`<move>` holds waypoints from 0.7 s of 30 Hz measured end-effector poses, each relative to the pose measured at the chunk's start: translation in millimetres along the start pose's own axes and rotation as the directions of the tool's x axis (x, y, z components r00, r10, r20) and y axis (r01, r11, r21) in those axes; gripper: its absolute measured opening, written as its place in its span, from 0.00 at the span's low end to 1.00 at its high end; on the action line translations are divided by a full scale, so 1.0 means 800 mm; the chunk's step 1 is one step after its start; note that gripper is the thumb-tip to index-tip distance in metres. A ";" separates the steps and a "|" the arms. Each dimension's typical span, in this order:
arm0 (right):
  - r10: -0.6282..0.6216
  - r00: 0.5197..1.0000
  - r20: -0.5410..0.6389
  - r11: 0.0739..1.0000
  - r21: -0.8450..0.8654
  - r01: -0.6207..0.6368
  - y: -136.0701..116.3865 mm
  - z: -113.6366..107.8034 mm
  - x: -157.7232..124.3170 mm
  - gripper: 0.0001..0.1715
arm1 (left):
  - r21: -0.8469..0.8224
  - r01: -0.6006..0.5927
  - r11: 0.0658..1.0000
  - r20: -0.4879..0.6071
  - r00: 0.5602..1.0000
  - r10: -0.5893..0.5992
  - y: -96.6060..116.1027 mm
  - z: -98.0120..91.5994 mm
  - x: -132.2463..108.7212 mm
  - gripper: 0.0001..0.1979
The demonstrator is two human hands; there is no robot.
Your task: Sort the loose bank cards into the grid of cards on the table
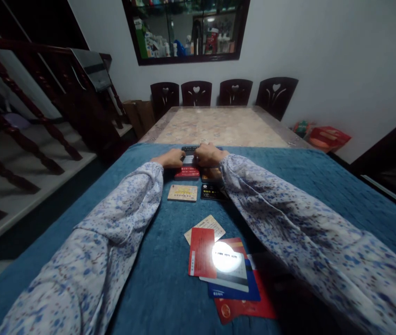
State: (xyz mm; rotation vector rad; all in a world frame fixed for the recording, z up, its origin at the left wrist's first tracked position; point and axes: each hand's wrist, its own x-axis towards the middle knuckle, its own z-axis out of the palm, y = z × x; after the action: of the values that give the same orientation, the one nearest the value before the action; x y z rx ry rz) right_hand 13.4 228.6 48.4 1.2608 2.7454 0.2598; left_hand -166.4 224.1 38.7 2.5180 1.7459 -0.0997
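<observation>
Both of my arms stretch forward over the blue cloth. My left hand [171, 159] has its fingers closed at the left edge of a silver-grey card [188, 160]. At the same card's right edge my right hand [207, 154] is curled, its fingertips partly hidden. A dark card [190, 150] lies just behind. Nearer to me are a red card [187, 173] and a brown-orange card [211, 174] partly under my right wrist. In front of those lie a cream card [182, 193] and a black VIP card [213, 191], partly covered by my right sleeve.
A loose, overlapping heap of cards lies close to me: a red card [202, 253], a white-grey card [232, 274] with a bright glare, a blue card [253, 291] and others. The blue cloth [163, 279] covers the near table; chairs [196, 95] stand beyond the patterned far end [218, 125].
</observation>
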 end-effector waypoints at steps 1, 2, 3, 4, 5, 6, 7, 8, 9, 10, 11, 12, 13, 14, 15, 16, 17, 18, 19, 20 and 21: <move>-0.002 1.000 -0.004 1.000 0.001 0.002 0.000 0.000 0.000 0.21 | -0.002 0.002 1.000 -0.001 1.000 -0.002 0.001 -0.001 -0.001 0.23; -0.003 1.000 -0.006 1.000 0.001 0.003 0.000 0.000 -0.001 0.21 | -0.006 0.003 1.000 -0.001 1.000 -0.003 0.001 -0.002 -0.001 0.23; -0.003 1.000 -0.007 1.000 0.001 0.003 0.001 0.001 -0.001 0.21 | -0.011 0.003 1.000 -0.001 1.000 -0.003 0.001 -0.002 -0.002 0.23; -0.003 1.000 -0.006 1.000 0.000 0.003 0.001 0.001 -0.002 0.21 | -0.019 0.004 1.000 -0.001 1.000 -0.004 0.001 -0.003 -0.003 0.23; -0.002 1.000 -0.006 1.000 -0.001 0.002 0.001 0.001 -0.003 0.21 | -0.027 0.006 1.000 -0.005 1.000 -0.006 0.001 -0.003 -0.004 0.23; 0.001 1.000 -0.003 1.000 0.000 -0.001 0.001 0.001 -0.003 0.22 | -0.035 0.010 0.999 -0.010 1.000 -0.010 0.001 -0.003 -0.004 0.23; 0.004 1.000 0.000 1.000 0.001 -0.004 0.002 0.001 -0.004 0.22 | -0.041 0.016 0.999 -0.017 1.000 -0.017 0.000 -0.002 -0.005 0.23; 0.007 1.000 0.001 1.000 0.001 -0.007 0.002 0.001 -0.004 0.22 | -0.043 0.028 0.999 -0.025 0.999 -0.029 -0.001 -0.001 -0.005 0.23; 0.009 1.000 -0.002 1.000 0.001 -0.009 0.002 0.001 -0.005 0.22 | -0.045 0.038 0.998 -0.034 0.999 -0.040 -0.003 0.000 -0.005 0.23; 0.009 1.000 -0.005 1.000 0.000 -0.009 0.002 0.001 -0.005 0.22 | -0.049 0.043 0.998 -0.041 0.998 -0.045 -0.004 0.002 -0.006 0.22; 0.009 1.000 -0.008 1.000 -0.002 -0.009 0.002 0.001 -0.006 0.21 | -0.057 0.040 0.998 -0.050 0.998 -0.043 -0.006 0.004 -0.006 0.20; 0.006 1.000 -0.013 1.000 -0.003 -0.006 0.002 0.000 -0.006 0.20 | -0.067 0.029 0.997 -0.062 0.998 -0.033 -0.008 0.006 -0.006 0.18; 0.004 1.000 -0.019 1.000 -0.002 -0.004 0.003 0.000 -0.007 0.19 | -0.077 0.012 0.997 -0.078 0.997 -0.018 -0.009 0.008 -0.007 0.16; 0.002 1.000 -0.024 1.000 -0.001 -0.002 0.003 0.000 -0.008 0.19 | -0.085 -0.009 0.996 -0.098 0.995 0.001 -0.011 0.010 -0.008 0.15; 0.001 1.000 -0.027 1.000 0.000 -0.001 0.004 -0.001 -0.009 0.19 | -0.086 -0.026 0.996 -0.123 0.992 0.015 -0.012 0.012 -0.009 0.14; 0.001 1.000 -0.030 1.000 0.000 -0.001 0.004 -0.002 -0.010 0.19 | -0.079 -0.034 0.996 -0.152 0.988 0.022 -0.012 0.014 -0.011 0.13; 0.000 0.999 -0.035 1.000 -0.002 0.000 0.005 -0.003 -0.012 0.20 | -0.066 -0.035 0.997 -0.181 0.983 0.022 -0.013 0.016 -0.014 0.14; -0.005 0.999 -0.039 1.000 -0.007 0.005 0.005 -0.004 -0.015 0.21 | -0.050 -0.030 0.998 -0.208 0.978 0.019 -0.013 0.018 -0.016 0.14; -0.012 0.999 -0.042 1.000 -0.013 0.011 0.005 -0.005 -0.018 0.21 | -0.032 -0.023 0.999 -0.232 0.973 0.015 -0.012 0.020 -0.020 0.15; -0.021 0.999 -0.044 1.000 -0.018 0.020 0.005 -0.007 -0.021 0.21 | -0.016 -0.016 1.000 -0.250 0.968 0.012 -0.012 0.021 -0.023 0.16; -0.029 0.999 -0.046 0.999 -0.023 0.028 0.004 -0.008 -0.025 0.22 | -0.004 -0.012 1.000 -0.262 0.965 0.010 -0.011 0.023 -0.027 0.16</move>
State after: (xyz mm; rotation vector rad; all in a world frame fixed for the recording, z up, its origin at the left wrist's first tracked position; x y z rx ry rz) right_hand 27.3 214.7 56.0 1.2246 2.7893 0.3198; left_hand -182.3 205.1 22.2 2.6379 1.8148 0.2515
